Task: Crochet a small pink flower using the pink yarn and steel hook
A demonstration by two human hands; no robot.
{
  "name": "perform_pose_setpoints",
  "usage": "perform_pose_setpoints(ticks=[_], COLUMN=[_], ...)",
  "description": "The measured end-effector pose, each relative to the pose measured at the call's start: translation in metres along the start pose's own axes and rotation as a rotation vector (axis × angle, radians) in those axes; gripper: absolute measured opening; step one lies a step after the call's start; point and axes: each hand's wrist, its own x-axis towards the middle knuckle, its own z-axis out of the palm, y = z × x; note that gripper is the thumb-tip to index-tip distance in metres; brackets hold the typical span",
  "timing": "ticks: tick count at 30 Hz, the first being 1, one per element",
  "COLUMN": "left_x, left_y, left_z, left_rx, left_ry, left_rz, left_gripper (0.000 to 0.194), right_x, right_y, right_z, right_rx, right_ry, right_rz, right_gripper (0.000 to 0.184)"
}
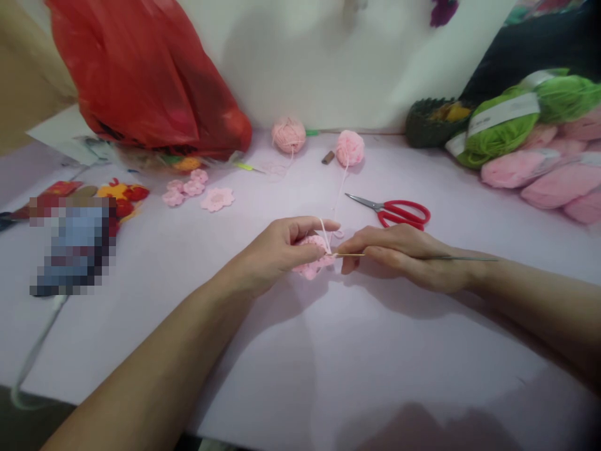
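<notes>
Pink crocheted flower piece point(310, 269) sits pinched in your left-hand grip point(275, 254), near the middle of the pale lilac bench point(422, 357). That grip is narrow, with thumb and fingers closed around the piece, apparently to keep it firm while you work. A strand of pale pink yarn point(323, 233) rises over your forefinger, which seems to hold it under tension. Your right-hand grip point(404, 258) is also narrow, holding a slender metal crochet hook point(469, 258) lengthwise along the fingers, its pale tip at the piece where the yarn meets it, a hold that suits fine, controlled movement. The strand runs far from the work to a fluffy pink yarn ball point(350, 148), which sits straight ahead, probably so the yarn feeds freely. Beside it lies a peachier pink yarn ball point(288, 136). Red-handled steel scissors point(399, 213) rest far and to the right of your hands, within easy reach. Small pink crocheted flowers point(216, 199) lie far left, while green yarn skeins point(498, 131) and pink yarn skeins point(558, 178) are piled far right, away from your hands.
</notes>
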Motion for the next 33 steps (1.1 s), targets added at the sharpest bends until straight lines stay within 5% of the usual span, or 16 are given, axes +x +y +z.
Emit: perform_pose_setpoints(ticks=[15,23,27,33], left_x=[-0.002,-0.002,0.0,0.005], left_y=[0.004,0.0,-0.001,-0.01], left_z=[0.01,0.015,0.027,0.042], left_rx=[0.232,0.278,0.123,-0.475], left_ry=[0.225,0.313,0.328,0.268], left_rz=[0.091,0.191,0.169,0.035], left_gripper=[0.041,0.04,0.045,0.053], right_x=[0.005,0.007,0.009,0.012], right_y=[-0.005,-0.01,-0.017,-0.017], right_z=[0.011,0.023,0.027,0.032], right_rx=[-0.464,-0.85,-1.016,-1.17], right_ry=[0.126,0.198,0.246,0.352], right_rz=[-0.194,-0.152,-0.105,-0.059], right_gripper=[0.03,0.027,0.03,0.025])
